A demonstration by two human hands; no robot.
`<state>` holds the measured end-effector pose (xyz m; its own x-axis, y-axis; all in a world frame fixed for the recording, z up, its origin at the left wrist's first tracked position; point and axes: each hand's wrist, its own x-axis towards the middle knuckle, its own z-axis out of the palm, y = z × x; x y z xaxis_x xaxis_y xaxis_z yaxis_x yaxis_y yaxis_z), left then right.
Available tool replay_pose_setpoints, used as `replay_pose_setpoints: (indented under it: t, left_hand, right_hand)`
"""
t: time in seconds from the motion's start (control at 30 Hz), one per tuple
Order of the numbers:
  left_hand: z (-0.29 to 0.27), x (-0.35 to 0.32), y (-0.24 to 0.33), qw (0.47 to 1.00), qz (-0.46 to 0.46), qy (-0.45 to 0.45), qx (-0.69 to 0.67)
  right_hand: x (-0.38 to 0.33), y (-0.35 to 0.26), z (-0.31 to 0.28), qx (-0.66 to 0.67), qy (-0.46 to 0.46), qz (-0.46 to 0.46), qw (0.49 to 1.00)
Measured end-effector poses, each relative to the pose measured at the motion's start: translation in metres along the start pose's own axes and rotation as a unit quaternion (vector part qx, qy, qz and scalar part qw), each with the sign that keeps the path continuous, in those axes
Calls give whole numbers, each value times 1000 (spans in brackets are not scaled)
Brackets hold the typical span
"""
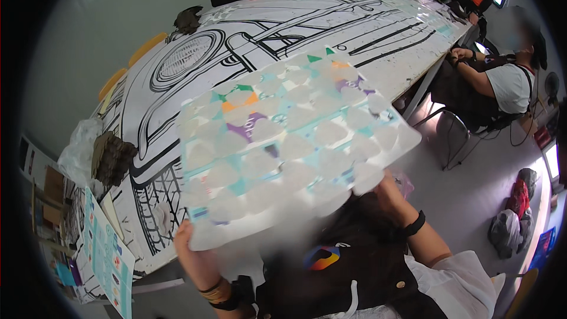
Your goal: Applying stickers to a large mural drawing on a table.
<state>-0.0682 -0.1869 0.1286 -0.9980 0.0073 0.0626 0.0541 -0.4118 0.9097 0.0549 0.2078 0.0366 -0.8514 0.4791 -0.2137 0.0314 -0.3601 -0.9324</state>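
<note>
While both hands lift it, the large translucent plastic sheet of round cups over a colourful printed card (289,142) hangs above the table edge. The left hand (188,237) grasps its near corner, the right hand (387,186) its near-right edge. Held only at 2 points, it may sag or slip. Beyond lies the long table with black-and-white line drawing (236,41); 3 other people sit around it.

Shared craft or assembly workshop, long bench (378,77) covered in a black-and-white line drawing, seated people (502,82) working along its edges, stacked egg cartons (112,156), printed sheets (106,254), plastic bag (80,147), bags on floor (511,224), grey wall (100,23)
</note>
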Motion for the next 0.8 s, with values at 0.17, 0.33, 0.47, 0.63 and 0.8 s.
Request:
replay_pose_setpoints:
  t: [0.17,0.33,0.47,0.63,0.8]
  left_hand:
    - [-49,9,47,996,-9,71,51]
    - [-78,28,68,989,-64,108,73]
    - [-83,40,59,983,-4,135,126]
    - [-75,32,58,905,32,146,398]
    - [-62,24,52,824,137,178,520]
  right_hand:
    - [12,-14,-18,119,104,47,986]
    - [16,-54,-36,-66,-110,-14,992]
    - [25,-98,-37,-202,-71,-59,975]
    - [41,-138,-20,-431,56,-347,831]
    - [67,-154,0,-593,10,-416,689]
